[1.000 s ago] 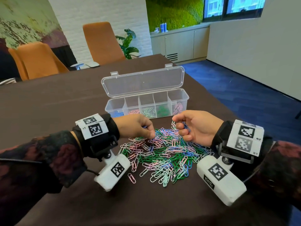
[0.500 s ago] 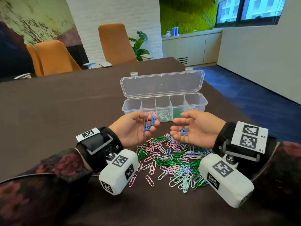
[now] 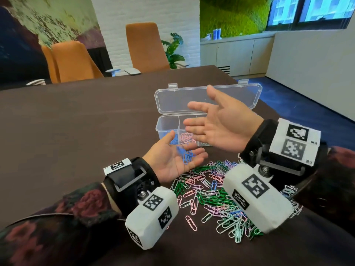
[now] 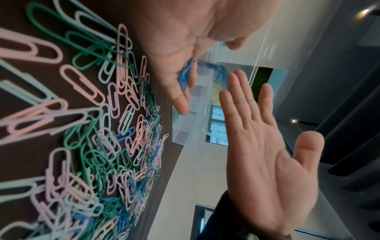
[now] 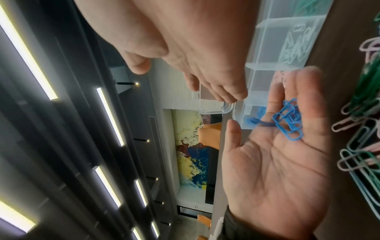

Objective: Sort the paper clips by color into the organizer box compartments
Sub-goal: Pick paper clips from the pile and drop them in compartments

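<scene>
Lying loose on the flat, upturned left hand (image 3: 172,160), the blue clips (image 3: 185,155) could be spilled onto the worktop (image 3: 76,121); the right hand (image 3: 221,127) is spread, empty.

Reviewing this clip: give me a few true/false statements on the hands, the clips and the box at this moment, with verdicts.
1. The left hand carries blue paper clips on its open palm. True.
2. The right hand pinches a pink clip. False: it is open and holds nothing.
3. The organizer box has its lid shut. False: the lid stands open.
4. A mixed pile of clips lies on the table. True.
</scene>
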Action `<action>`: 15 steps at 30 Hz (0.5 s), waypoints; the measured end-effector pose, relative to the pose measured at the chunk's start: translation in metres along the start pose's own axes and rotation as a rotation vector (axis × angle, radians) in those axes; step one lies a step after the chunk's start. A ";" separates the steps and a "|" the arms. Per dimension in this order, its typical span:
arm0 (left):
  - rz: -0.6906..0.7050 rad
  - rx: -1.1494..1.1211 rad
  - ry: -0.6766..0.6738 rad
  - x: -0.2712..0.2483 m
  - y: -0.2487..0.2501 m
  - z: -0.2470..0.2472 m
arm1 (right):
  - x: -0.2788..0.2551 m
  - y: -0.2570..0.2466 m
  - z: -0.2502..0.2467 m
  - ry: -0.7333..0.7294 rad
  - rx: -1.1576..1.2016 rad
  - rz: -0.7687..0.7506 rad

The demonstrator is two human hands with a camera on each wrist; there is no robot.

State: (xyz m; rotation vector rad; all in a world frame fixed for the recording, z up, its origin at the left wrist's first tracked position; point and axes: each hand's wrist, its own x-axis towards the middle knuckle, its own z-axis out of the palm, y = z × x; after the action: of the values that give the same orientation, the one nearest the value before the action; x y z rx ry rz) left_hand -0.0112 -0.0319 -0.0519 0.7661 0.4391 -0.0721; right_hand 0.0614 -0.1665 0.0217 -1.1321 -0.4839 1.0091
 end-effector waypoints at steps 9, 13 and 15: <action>0.313 0.276 0.074 0.003 0.037 0.014 | -0.030 0.003 -0.060 0.207 -0.407 -0.056; 0.642 0.455 0.224 0.022 0.074 0.028 | -0.043 0.009 -0.084 0.292 -0.475 -0.069; 0.742 0.551 0.310 0.036 0.084 0.029 | -0.048 0.010 -0.091 0.311 -0.468 -0.081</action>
State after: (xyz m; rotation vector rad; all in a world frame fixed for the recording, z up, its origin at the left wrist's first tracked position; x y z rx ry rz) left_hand 0.0507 0.0121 0.0069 1.4537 0.4055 0.6514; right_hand 0.1027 -0.2539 -0.0155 -1.6421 -0.5224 0.6446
